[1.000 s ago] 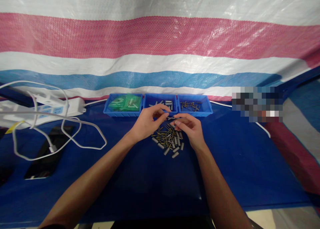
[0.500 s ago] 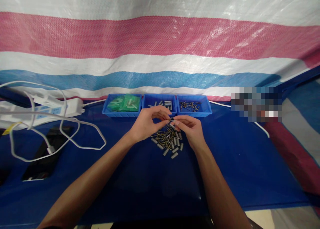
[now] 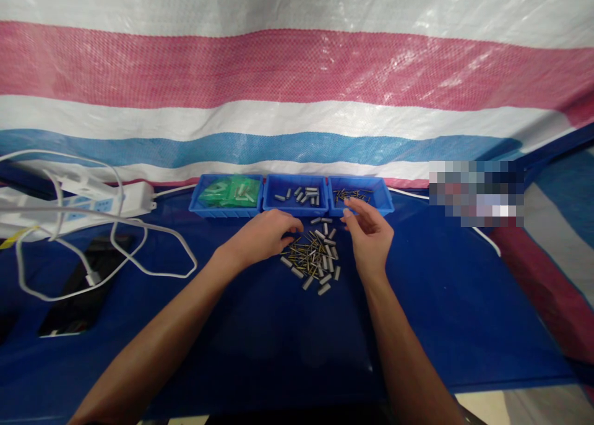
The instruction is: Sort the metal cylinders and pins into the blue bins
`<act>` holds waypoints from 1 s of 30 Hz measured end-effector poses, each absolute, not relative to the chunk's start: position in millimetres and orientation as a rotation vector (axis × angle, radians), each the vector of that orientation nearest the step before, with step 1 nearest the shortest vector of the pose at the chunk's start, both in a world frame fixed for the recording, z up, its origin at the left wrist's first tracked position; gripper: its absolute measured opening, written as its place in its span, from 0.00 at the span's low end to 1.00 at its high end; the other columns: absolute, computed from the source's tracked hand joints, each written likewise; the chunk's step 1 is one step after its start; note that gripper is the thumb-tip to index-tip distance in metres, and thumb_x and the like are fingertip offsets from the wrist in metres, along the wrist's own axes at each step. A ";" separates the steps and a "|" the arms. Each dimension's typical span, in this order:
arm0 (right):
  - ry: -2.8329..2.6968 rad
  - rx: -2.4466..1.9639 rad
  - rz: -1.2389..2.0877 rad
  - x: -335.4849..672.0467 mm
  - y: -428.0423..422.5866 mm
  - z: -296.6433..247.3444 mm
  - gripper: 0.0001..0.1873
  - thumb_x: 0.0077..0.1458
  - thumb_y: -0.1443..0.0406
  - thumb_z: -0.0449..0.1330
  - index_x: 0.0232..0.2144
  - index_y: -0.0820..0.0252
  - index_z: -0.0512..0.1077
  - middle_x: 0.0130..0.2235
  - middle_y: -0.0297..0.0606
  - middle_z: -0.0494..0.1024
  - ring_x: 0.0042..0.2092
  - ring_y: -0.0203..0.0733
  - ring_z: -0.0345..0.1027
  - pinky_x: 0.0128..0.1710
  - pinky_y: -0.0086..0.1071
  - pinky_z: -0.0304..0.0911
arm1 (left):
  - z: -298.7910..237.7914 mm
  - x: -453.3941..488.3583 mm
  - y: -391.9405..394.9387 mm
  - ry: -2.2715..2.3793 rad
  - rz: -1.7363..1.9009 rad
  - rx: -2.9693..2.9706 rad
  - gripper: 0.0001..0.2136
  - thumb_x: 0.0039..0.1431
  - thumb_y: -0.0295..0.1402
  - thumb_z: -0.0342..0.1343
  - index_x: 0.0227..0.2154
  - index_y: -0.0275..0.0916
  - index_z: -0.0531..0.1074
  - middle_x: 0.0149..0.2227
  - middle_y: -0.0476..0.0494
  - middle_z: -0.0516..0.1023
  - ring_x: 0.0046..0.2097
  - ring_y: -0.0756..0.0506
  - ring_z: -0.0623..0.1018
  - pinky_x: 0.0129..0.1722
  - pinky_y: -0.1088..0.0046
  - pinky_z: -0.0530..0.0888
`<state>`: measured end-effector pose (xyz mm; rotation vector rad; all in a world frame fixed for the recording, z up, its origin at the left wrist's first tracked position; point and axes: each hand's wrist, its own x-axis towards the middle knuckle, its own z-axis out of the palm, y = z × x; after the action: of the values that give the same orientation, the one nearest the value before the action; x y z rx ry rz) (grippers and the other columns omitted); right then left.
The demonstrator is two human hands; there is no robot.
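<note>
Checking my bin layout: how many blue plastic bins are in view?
3, side by side along the striped sheet: left bin, middle bin, and right bin, partly behind the right hand.

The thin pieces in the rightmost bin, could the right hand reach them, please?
Likely yes: the right hand appears at the near edge of the blue bin, and no lid covers the thin pieces.

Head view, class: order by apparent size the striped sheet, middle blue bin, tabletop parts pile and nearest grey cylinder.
1. Striped sheet
2. Middle blue bin and parts pile: too alike to rank, and the pile lies nearer
3. Nearest grey cylinder
</note>
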<state>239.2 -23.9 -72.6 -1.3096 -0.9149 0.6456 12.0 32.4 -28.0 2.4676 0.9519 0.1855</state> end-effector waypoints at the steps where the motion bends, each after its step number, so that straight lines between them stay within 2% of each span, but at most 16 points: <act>1: -0.921 -1.314 0.658 240.0 -23.5 -73.8 0.17 0.56 0.58 0.71 0.47 0.55 0.81 0.49 0.44 0.86 0.38 0.45 0.81 0.39 0.41 0.79 | -29.3 13.3 31.7 0.952 0.178 2.474 0.14 0.58 0.19 0.61 0.44 0.40 0.82 0.42 0.43 0.85 0.44 0.42 0.83 0.46 0.69 0.76; 7: -0.922 -1.309 0.718 240.6 -22.8 -77.0 0.13 0.56 0.61 0.70 0.44 0.56 0.80 0.46 0.42 0.86 0.31 0.40 0.78 0.32 0.36 0.75 | -37.1 18.2 30.7 0.969 0.175 2.513 0.12 0.60 0.18 0.56 0.39 0.39 0.79 0.38 0.43 0.83 0.39 0.44 0.81 0.37 0.72 0.72; 13: -0.916 -1.304 0.736 240.3 -23.0 -77.8 0.12 0.56 0.60 0.69 0.42 0.57 0.80 0.44 0.41 0.86 0.30 0.39 0.76 0.31 0.36 0.72 | -39.2 20.6 29.8 0.946 0.185 2.517 0.10 0.61 0.19 0.53 0.39 0.38 0.76 0.37 0.43 0.80 0.37 0.45 0.79 0.36 0.71 0.70; 17: -0.917 -1.301 0.741 240.2 -23.4 -77.2 0.11 0.56 0.60 0.69 0.41 0.56 0.80 0.42 0.41 0.86 0.30 0.39 0.75 0.30 0.36 0.71 | -35.1 19.9 28.4 0.944 0.170 2.526 0.08 0.64 0.22 0.54 0.39 0.38 0.77 0.39 0.42 0.80 0.38 0.44 0.80 0.38 0.70 0.71; 21: -0.916 -1.275 0.742 239.3 -23.9 -75.5 0.09 0.57 0.62 0.68 0.41 0.56 0.80 0.41 0.39 0.86 0.29 0.38 0.74 0.30 0.35 0.70 | -31.4 19.4 26.6 0.942 0.158 2.525 0.07 0.64 0.27 0.60 0.44 0.38 0.78 0.43 0.40 0.81 0.42 0.42 0.81 0.39 0.69 0.73; 24: -0.931 -1.273 0.741 239.0 -24.0 -75.2 0.09 0.57 0.62 0.68 0.41 0.56 0.80 0.40 0.38 0.86 0.29 0.38 0.74 0.30 0.35 0.70 | -32.0 21.0 25.8 0.921 0.135 2.518 0.09 0.62 0.24 0.61 0.45 0.38 0.77 0.43 0.41 0.81 0.41 0.43 0.81 0.39 0.70 0.72; 30: -0.946 -1.265 0.738 239.3 -23.9 -75.4 0.09 0.58 0.62 0.68 0.41 0.56 0.80 0.39 0.38 0.86 0.28 0.38 0.73 0.30 0.35 0.70 | -37.1 23.6 26.3 0.895 0.169 2.480 0.09 0.62 0.20 0.55 0.40 0.38 0.76 0.38 0.43 0.80 0.37 0.45 0.79 0.36 0.72 0.71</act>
<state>239.3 -23.9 -75.4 -1.2648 -0.9464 0.7384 23.6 26.3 -37.1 2.4805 0.8948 0.1693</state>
